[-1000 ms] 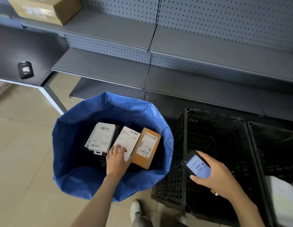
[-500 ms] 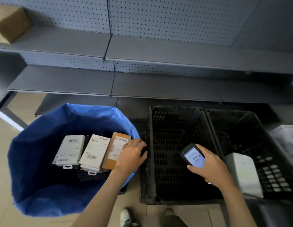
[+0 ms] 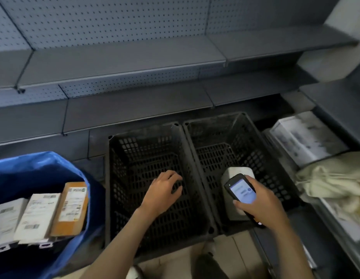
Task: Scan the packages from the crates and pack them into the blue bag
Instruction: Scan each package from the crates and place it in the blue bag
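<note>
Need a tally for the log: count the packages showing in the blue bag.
3. In the blue bag: a white package at the left edge, a white package in the middle, and an orange-brown package on the right. Others may lie hidden beneath them.

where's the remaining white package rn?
In the head view, the white package lies in the right-hand black crate, right of centre, partly hidden behind the handheld scanner held in the right hand.

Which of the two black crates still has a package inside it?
The right crate: a white package stands in it, behind the scanner. The left crate shows only its bare floor.
</note>
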